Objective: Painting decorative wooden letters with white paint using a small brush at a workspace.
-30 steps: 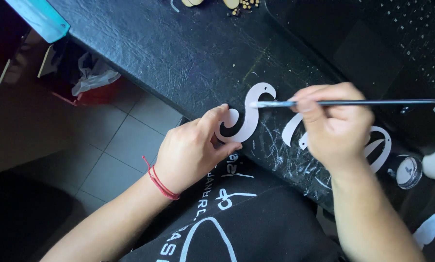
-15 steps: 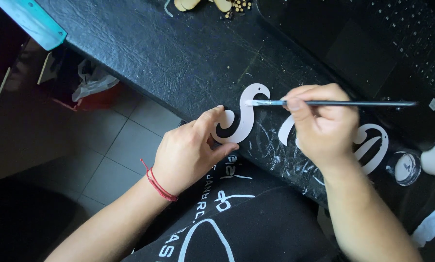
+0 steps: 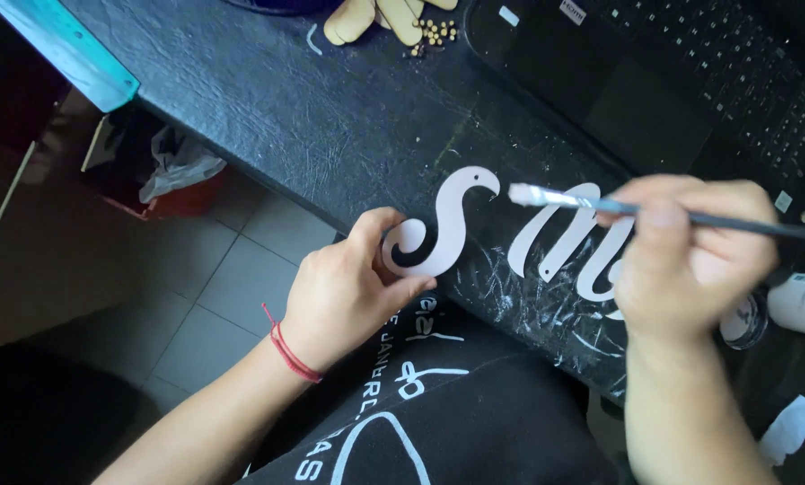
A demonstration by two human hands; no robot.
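Note:
A white cut-out word in flowing script (image 3: 452, 224) lies along the near edge of a black table (image 3: 330, 117). My left hand (image 3: 348, 292) pinches the curl of its first letter at the table edge. My right hand (image 3: 690, 256) holds a thin dark-handled paintbrush (image 3: 618, 207). Its white-loaded bristle tip hovers just right of the first letter's top. My right hand covers the middle of the word.
A black laptop (image 3: 690, 90) lies at the back right. Wooden pieces and small beads (image 3: 393, 22) sit at the far edge. A small round paint pot (image 3: 745, 321) and a white bottle (image 3: 802, 305) stand at the right. White paint streaks mark the table.
The brush tip has drawn back to the right, off the top of the first letter. My right hand has shifted right, and the view has moved closer.

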